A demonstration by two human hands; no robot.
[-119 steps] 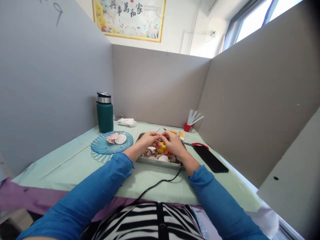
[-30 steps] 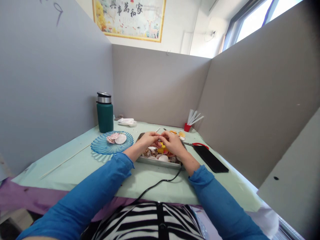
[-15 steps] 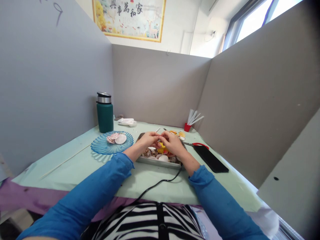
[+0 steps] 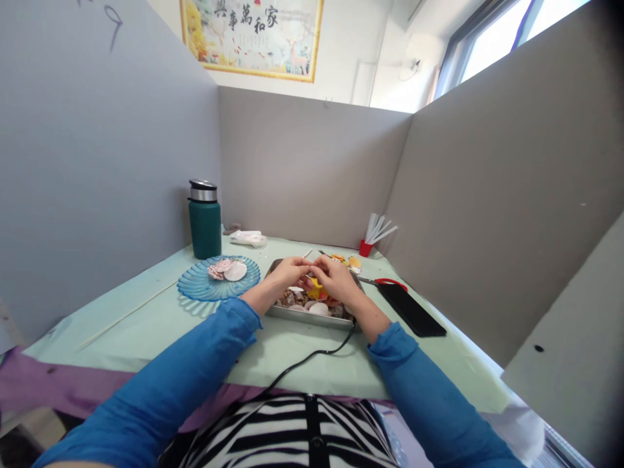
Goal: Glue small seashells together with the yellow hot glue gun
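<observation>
Blue plate (image 4: pixel 192 286) at 9 o'clock; L hand (image 4: pixel 291 272) & R hand (image 4: pixel 336 279) tog. over metal tray (image 4: pixel 307 318), grip unclear. Pose ~unchanged: handwork prob. ongoing.

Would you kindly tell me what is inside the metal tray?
White shells, brown bits and a yellow piece show in the metal tray. Whatever lies beneath the left hand and right hand is covered from view.

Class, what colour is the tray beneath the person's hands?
The tray is silvery grey; its near side shows this best, in the head view.
</observation>
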